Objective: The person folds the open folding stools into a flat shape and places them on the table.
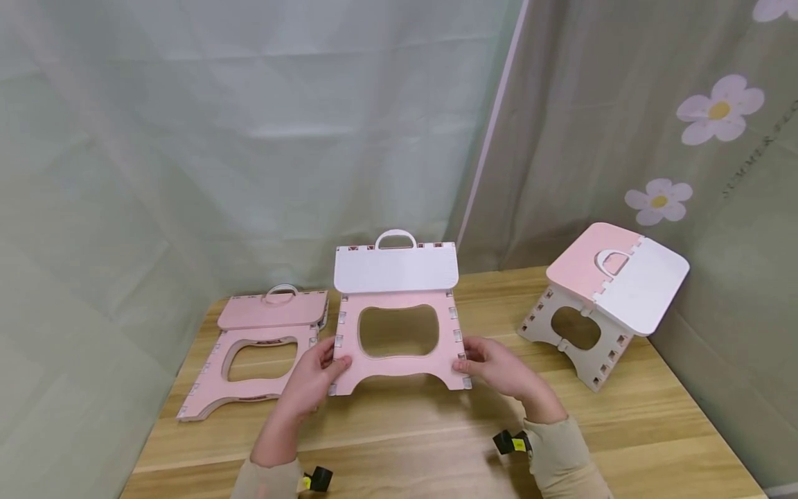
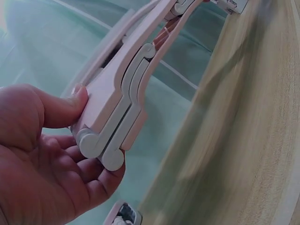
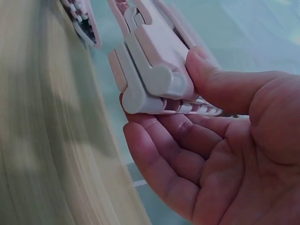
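Observation:
Between both hands is a folded pink and white folding stool (image 1: pixel 394 367), held up above the table with its white handle at the top. My left hand (image 1: pixel 309 380) grips its lower left edge, thumb on the front face and fingers curled behind. On the lower right edge my right hand (image 1: pixel 499 367) holds it in the same way. In the left wrist view the left thumb (image 2: pixel 63 108) presses the pink panel of the folded legs (image 2: pixel 110 101). The right wrist view shows the right hand (image 3: pixel 211 140) pinching the opposite corner.
A second folded pink stool (image 1: pixel 264 312) lies on the wooden table (image 1: pixel 399 443) at the left. An unfolded stool with a pink and white seat (image 1: pixel 648 277) stands tilted-looking at the right. Pale green curtains (image 1: pixel 312 138) hang behind and at both sides.

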`<state>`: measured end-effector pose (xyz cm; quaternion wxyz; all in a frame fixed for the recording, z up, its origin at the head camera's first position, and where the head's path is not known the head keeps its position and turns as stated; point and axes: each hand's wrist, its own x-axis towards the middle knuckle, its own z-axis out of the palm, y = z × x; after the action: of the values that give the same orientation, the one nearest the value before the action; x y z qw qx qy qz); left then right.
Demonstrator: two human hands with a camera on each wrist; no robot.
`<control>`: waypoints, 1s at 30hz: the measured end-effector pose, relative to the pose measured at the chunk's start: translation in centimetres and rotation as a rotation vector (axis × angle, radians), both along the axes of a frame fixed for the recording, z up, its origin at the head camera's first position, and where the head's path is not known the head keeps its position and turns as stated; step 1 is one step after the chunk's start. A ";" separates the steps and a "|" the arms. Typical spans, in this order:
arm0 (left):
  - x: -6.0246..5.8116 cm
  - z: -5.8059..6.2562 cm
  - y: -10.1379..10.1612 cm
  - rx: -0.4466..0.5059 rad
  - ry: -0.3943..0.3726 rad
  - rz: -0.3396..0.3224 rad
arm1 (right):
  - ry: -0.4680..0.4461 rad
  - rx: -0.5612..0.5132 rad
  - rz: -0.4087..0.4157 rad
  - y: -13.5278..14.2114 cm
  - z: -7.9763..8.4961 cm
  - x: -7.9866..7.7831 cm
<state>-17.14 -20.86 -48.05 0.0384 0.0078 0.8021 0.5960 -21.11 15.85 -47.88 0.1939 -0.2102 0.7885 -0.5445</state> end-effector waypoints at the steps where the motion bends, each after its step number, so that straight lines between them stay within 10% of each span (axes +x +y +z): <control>1: 0.0 0.0 0.0 0.005 -0.011 0.000 | -0.014 -0.005 0.002 0.0 -0.1 0.0; 30: 0.2 -0.8 -1.1 -0.185 -0.105 -0.049 | -0.136 -0.003 0.005 -1.4 -1.1 -0.2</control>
<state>-16.98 -21.96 -48.81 0.0954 -0.0071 0.8502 0.5178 -21.30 14.42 -48.96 0.2483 -0.1750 0.7720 -0.5583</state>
